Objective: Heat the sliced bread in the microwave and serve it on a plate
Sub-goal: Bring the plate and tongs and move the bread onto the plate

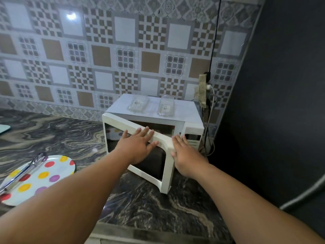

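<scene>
We see both hands flat on the half-open door (154, 138) of the white microwave (191, 127). Left hand (136, 147) has fingers straight and spread wide, pressing the door's top rail; right hand (184, 159) lies with fingers straight along the door's outer edge, thumb against the door's front face, gripping nothing. The door swings out toward us, hinged on the side beyond the left hand. Just past the left fingertips, through the gap above the door, we catch a bit of a spotted plate (116, 133) inside the oven cavity; we cannot tell whether bread is on it, none is visible. Beyond both hands, on the microwave's top, sit two clear plastic containers (138, 104), side by side and apart. Well out from the left forearm, near us on the dark marbled table (52, 131), lies a white plate with coloured dots (45, 176), with metal tongs (24, 171) resting across it, tips pointing away from us. Outward of the right hand stands a dark fridge side (281, 103); beyond that hand a power strip (203, 90) hangs on the patterned tiled wall (105, 50), with a black cable (215, 41) running up.
</scene>
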